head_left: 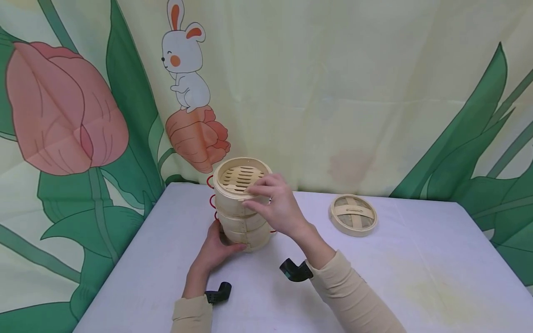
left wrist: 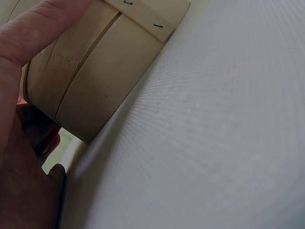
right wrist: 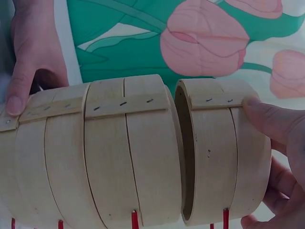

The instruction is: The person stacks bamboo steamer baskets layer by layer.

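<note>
A stack of round bamboo steamer baskets [head_left: 245, 238] stands on the white table with red cord loops at its sides. My left hand [head_left: 214, 249] grips the bottom basket [left wrist: 109, 71], its thumb across the front and the other fingers partly hidden round the far side. Between thumb and fingers, my right hand [head_left: 281, 206] holds the top basket [right wrist: 214, 157], whose slatted floor shows from above. In the right wrist view, a narrow gap opens between that basket's edge and the basket [right wrist: 147, 157] under it.
To the right of the stack lies a round bamboo lid [head_left: 353, 215] with a strap handle. Behind the white table [head_left: 395, 277] hangs a cloth [head_left: 333, 92] printed with tulips, leaves and a rabbit. Black wrist cameras [head_left: 296, 270] sit at both cuffs.
</note>
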Tool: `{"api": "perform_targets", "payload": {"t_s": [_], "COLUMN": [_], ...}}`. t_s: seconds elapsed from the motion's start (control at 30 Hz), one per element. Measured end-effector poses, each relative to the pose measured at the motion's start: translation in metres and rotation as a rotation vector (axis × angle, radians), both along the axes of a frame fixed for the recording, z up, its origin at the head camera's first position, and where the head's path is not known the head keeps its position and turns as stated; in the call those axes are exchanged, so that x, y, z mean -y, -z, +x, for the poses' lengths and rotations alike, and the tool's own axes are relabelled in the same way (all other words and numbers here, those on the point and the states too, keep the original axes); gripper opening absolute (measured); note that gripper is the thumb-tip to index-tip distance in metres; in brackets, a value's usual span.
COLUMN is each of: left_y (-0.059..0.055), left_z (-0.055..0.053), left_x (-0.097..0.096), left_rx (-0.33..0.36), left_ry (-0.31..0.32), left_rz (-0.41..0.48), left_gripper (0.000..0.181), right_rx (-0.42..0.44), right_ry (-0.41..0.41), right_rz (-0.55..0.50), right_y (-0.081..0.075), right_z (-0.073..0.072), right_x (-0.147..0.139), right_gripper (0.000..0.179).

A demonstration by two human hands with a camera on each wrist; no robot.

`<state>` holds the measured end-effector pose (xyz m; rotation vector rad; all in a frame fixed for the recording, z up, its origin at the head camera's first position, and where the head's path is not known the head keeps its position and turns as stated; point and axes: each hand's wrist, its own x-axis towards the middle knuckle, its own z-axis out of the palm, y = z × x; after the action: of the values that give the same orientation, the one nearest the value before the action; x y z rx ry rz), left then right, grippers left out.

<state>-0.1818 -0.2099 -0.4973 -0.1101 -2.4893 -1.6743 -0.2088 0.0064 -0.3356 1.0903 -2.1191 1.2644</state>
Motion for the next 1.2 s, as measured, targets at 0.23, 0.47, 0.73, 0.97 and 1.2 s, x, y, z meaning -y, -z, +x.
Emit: {"api": "perform_targets", "payload": {"t_s": [0.23,0.47,0.73,0.97,1.2], "left_y": [-0.0021,-0.0007,-0.0018,-0.0006,-0.0001], "left_z": [0.0002,-0.0014,-0.0001,0.0001,-0.0001], "left_x": [0.001,0.0011,0.0012,0.0028,0.0033], "left_rx": [-0.017,-0.012,0.01,0.005,-0.014], "left_ry": [0.031,0.035,0.024,0.022,0.035], "left_rz": [0.002,-0.001,-0.013,-0.024,-0.011], "left_gripper": [0.098,0.1,0.102,0.103,0.098], "right_rx": [-0.004,0.017,0.047,0.026,-0.028], "right_ry": [0.005,-0.002,-0.009,-0.034,-0.084], "right_rz": [0.029,0.065,0.092,0.101,0.029], "right_y": [0.004,0.0038,0.0036,0.0066,0.0082], "right_z": [0.0009,0.0005,-0.0008,-0.0028,-0.0035], "right_x": [0.0027,0.0027,0.0025,0.001,-0.0028], "right_gripper": [0.024,0.025,0.027,0.024,0.028]}}
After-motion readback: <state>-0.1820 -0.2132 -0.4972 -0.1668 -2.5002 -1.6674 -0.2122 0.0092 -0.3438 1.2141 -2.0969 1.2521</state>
